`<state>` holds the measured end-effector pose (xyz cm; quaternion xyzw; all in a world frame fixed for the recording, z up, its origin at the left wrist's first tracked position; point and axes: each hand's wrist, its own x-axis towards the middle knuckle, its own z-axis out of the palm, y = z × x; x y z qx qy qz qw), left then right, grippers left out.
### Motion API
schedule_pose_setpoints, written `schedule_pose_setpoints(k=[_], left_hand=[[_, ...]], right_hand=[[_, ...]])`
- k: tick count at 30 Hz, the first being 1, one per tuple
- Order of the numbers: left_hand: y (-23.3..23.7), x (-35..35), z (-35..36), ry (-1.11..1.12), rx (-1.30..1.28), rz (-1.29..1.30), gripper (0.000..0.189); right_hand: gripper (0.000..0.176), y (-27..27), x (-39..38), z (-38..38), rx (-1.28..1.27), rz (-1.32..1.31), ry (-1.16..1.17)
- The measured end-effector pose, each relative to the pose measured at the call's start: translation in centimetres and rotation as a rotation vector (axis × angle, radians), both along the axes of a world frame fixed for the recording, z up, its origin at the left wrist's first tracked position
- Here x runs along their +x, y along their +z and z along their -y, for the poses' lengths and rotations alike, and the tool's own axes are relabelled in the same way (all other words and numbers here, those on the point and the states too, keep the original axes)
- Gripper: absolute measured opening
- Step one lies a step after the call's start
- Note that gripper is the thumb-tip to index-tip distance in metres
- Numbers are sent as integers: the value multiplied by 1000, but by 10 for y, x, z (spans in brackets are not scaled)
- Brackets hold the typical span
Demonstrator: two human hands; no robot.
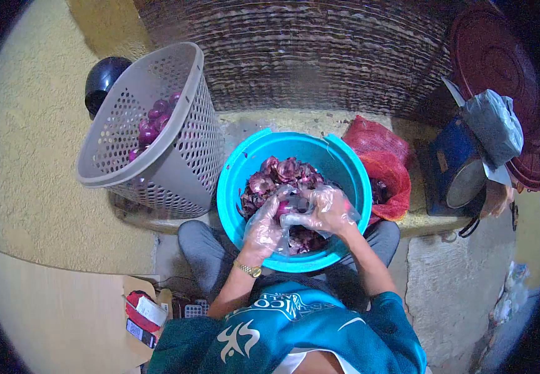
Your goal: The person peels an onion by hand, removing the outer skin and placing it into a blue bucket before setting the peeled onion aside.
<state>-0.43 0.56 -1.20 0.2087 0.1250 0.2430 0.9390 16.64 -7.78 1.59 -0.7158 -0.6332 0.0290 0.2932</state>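
Over a turquoise tub (227, 206) both of my hands meet, each in a thin clear plastic glove. My left hand (267, 230) is closed around a purple-red onion (282, 209). Close against it on the right, my right hand (327, 210) is curled, its thumb reaching toward the onion. A small greyish shape shows between the hands; whether my right hand grips a tool there is too blurred to tell. Beneath them, dry onion skins (271, 176) fill much of the tub, which sits between my knees.
A grey perforated basket (192, 140) holding several peeled onions (150, 131) leans at the left. To the tub's right sits a red mesh sack (379, 142). Farther right are a blue box-like container (443, 165) and a grey plastic-wrapped bundle (493, 124). A dark round pot (106, 80) stands behind the basket.
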Motion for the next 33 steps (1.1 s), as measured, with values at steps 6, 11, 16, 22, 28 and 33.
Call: schedule_pose_setpoints(k=[6, 11, 16, 22, 28, 33], left_hand=[[3, 0, 3, 34, 187, -100, 44], [-1, 0, 4, 60, 175, -130, 43], [-4, -1, 1, 51, 173, -142, 44], [-3, 0, -7, 173, 45, -133, 41], [2, -3, -11, 194, -124, -76, 47], [0, -1, -7, 145, -173, -91, 48]], right_hand=[[60, 1, -2, 1, -110, 24, -9], [58, -5, 2, 1, -190, 4, 8], [53, -9, 4, 3, -169, 4, 95], [47, -18, 3, 15, -295, 88, 166], [63, 2, 10, 25, -445, 173, 9], [72, 21, 7, 27, -332, 74, -69]])
